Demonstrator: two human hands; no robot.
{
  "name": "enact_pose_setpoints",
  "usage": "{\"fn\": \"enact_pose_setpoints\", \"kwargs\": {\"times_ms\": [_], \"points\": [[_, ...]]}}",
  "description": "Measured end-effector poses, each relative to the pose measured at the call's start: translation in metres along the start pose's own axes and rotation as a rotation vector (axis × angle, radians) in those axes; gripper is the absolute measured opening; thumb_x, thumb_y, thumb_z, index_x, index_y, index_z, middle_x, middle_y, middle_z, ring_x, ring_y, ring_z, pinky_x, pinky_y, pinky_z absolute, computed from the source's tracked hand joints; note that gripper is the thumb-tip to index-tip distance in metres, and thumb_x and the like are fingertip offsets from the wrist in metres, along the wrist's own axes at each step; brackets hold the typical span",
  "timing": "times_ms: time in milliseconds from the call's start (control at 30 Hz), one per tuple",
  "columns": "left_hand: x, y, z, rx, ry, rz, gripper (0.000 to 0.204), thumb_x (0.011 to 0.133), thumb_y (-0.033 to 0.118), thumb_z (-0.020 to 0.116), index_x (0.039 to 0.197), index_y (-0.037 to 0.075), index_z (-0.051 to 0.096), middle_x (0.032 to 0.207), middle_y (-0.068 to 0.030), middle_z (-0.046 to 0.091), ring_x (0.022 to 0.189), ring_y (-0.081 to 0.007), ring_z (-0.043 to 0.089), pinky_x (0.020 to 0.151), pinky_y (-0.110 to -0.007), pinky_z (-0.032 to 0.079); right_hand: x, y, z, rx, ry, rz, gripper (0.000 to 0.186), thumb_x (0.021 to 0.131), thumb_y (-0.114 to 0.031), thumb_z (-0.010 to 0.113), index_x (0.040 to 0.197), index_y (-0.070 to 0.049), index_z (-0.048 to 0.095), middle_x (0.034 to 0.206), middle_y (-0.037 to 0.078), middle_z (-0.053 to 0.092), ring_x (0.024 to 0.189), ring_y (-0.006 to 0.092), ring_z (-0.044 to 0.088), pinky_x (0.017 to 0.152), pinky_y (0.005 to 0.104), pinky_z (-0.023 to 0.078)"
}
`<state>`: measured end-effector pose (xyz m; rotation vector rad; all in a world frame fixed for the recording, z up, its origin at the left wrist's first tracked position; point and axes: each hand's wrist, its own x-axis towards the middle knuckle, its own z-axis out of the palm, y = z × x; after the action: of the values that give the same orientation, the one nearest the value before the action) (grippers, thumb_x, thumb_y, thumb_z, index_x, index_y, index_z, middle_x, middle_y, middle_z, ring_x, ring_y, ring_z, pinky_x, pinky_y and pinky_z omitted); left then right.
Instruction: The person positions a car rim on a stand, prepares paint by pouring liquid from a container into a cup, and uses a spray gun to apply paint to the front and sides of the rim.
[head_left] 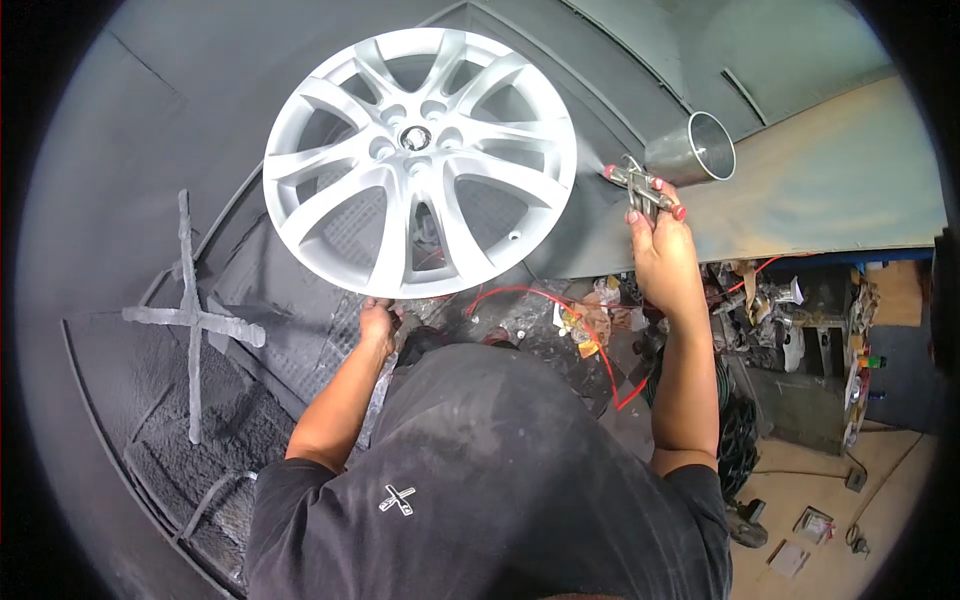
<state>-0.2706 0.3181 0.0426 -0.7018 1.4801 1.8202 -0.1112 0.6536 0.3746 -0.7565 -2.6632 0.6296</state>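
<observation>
Beside wheel (pixel 415 140), spray gun (pixel 641 188) slantwise leftward

Right grip (pixel 664 252) holds metal spray gun (pixel 642 184); left grip (pixel 377 325) at silver wheel's (pixel 415 138) lower edge.

Left hand (pixel 378 328): fingertips are hidden by wheel (pixel 415 140)
Spray gun (pixel 643 186): grip is covered by right hand (pixel 668 258)
Shirt (pixel 490 460): cut off below

Wheel (pixel 415 138) right of crossed bars (pixel 190 317), left of spray gun (pixel 641 182)
</observation>
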Motion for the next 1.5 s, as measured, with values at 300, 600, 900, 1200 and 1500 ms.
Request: {"fn": "enact_pose_setpoints", "kwargs": {"times_ms": [300,600,900,1200,1500], "points": [[0.000,-0.021,0.011,-0.093,-0.005,-0.166,0.029,0.104,0.030,0.049,0.128,0.015,0.053,0.122,-0.0033,0.057,0.086,-0.0205,0.058,0.070,-0.035,0.049,-0.008,-0.063,-0.007,0.607,-0.310,0.193,0.018,0.100,-0.006,0.053,0.112,0.006,0.059,0.100,0.016,0.061,0.079,0.0255,0.058,0.080,0.0368,0.049],[0.019,-0.029,-0.003,-0.024,-0.069,-0.156,0.032,0.105,0.030,0.044,0.127,0.008,0.051,0.111,-0.0068,0.058,0.082,-0.0196,0.052,0.072,-0.039,0.048,0.006,-0.045,0.027,0.294,-0.089,-0.124,0.034,0.097,-0.004,0.054,0.129,0.005,0.048,0.104,0.029,0.063,0.095,0.0473,0.061,0.086,0.0452,0.048],[0.028,0.015,-0.028,0.136,-0.052,-0.016,0.030,0.104,0.032,0.045,0.120,0.009,0.057,0.101,-0.0071,0.061,0.071,-0.0173,0.055,0.063,-0.036,0.049,-0.006,-0.011,0.011,0.113,0.029,0.018,0.037,0.098,-0.005,0.054,0.133,0.006,0.045,0.098,0.030,0.064,0.093,0.0497,0.062,0.083,0.0479,0.049],[0.060,0.067,-0.051,0.172,-0.015,0.154,0.034,0.099,0.039,0.057,0.121,0.013,0.062,0.109,-0.0048,0.069,0.087,-0.0175,0.067,0.072,-0.034,0.051,-0.003,0.012,0.006,0.061,0.177,0.083,0.036,0.098,-0.004,0.052,0.132,0.005,0.047,0.120,0.031,0.060,0.110,0.0499,0.058,0.092,0.0493,0.046],[0.068,0.044,-0.046,-0.091,0.118,0.108,0.039,0.095,0.033,0.065,0.125,0.009,0.061,0.115,-0.0068,0.068,0.100,-0.0224,0.065,0.077,-0.038,0.051,-0.009,-0.022,0.029,0.128,0.034,-0.039,0.027,0.097,-0.004,0.054,0.118,0.012,0.053,0.121,0.031,0.059,0.103,0.0511,0.059,0.090,0.0520,0.047]]}}
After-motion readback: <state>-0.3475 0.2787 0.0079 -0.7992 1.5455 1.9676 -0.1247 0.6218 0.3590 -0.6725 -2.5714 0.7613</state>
